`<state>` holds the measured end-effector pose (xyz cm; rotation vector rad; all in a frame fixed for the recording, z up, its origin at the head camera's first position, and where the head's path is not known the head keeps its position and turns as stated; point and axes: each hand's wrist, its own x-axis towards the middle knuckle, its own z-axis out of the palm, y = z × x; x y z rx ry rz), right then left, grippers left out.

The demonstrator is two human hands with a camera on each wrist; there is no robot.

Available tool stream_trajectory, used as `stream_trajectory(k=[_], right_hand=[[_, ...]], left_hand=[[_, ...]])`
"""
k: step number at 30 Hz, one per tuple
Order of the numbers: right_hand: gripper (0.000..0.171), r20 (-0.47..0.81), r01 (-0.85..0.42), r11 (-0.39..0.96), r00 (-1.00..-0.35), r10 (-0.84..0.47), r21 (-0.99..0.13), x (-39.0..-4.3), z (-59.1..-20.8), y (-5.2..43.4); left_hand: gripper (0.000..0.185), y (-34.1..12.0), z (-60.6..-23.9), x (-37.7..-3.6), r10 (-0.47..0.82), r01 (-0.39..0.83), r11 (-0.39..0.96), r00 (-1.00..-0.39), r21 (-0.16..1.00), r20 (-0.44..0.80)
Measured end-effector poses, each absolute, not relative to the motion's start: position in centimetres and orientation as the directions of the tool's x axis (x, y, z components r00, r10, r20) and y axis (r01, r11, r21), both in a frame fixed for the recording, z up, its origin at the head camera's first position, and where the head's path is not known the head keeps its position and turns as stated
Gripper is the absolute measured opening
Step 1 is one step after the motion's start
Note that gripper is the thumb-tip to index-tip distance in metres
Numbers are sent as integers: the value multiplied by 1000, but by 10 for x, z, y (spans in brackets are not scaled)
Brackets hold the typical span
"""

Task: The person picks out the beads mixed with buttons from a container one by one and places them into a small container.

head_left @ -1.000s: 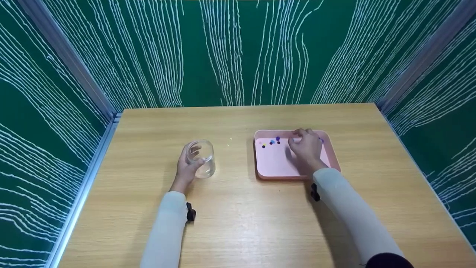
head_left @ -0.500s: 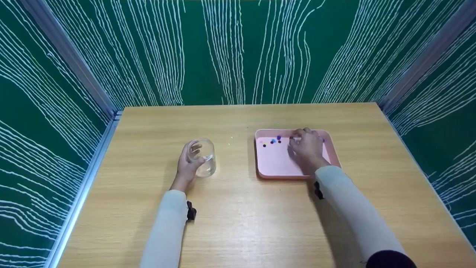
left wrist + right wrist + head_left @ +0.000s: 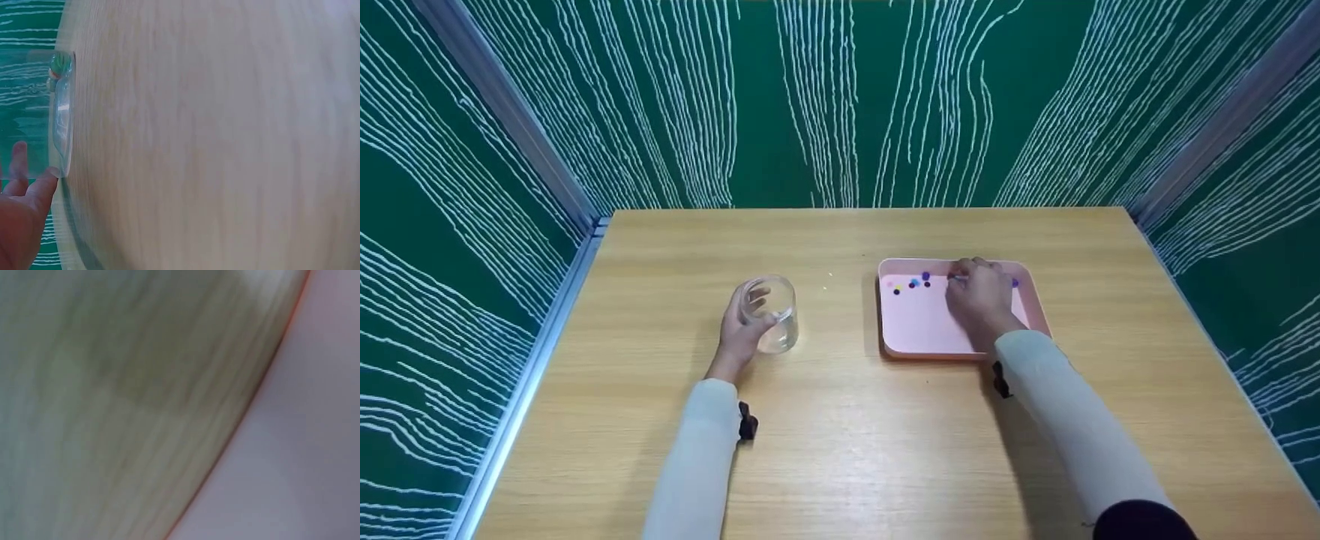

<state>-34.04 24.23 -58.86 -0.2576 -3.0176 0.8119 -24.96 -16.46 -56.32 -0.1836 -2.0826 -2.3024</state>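
Note:
On the left of the table, my left hand point(image 3: 741, 330) grips a clear glass cup point(image 3: 780, 334), its thumb in front and fingers behind. The left wrist view shows part of the left hand point(image 3: 25, 208) on the cup point(image 3: 28, 112), with a few small greenish balls point(image 3: 59, 63) at its base. My right hand point(image 3: 982, 296) reaches down into a shallow pink tray point(image 3: 919, 334), fingers bent by its back wall. I cannot tell whether its fingertips hold a bead. Several small coloured beads point(image 3: 913, 284) lie at the tray's back left, and a purple bead point(image 3: 1015, 283) lies right of the hand.
Two tiny pale specks point(image 3: 827, 281) lie on the wooden table point(image 3: 840, 435) between cup and tray. Green walls with white wavy lines point(image 3: 825, 105) stand behind and at both sides. The right wrist view shows mostly tabletop point(image 3: 112, 439) and the pink tray point(image 3: 292, 455).
The right hand's thumb and fingers have drawn closer together at the tray's back wall. The left hand keeps its grip on the cup. The whole view has shifted slightly.

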Motion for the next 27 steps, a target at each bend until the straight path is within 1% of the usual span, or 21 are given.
stream_trajectory(k=[5,10,13,20,27], right_hand=[[29,-56,183,836,-982,180,-518,-342,-591,240],[29,-58,177,855,-984,171,-487,-345,-594,240],[28,-31,145,874,-989,147,-464,-346,-596,240],[20,127,48,930,-987,101,-365,-347,-601,242],[18,185,7,942,-980,74,-336,-348,-602,241]], left_hand=[[74,-164,-562,-249,45,102,-107,-993,989,107],[74,-164,-562,-249,54,97,-111,-993,989,104],[74,-164,-562,-250,54,99,-101,-993,990,105],[71,-164,-561,-250,90,82,-64,-992,995,88],[69,-165,-561,-250,77,99,-80,-991,992,105]])
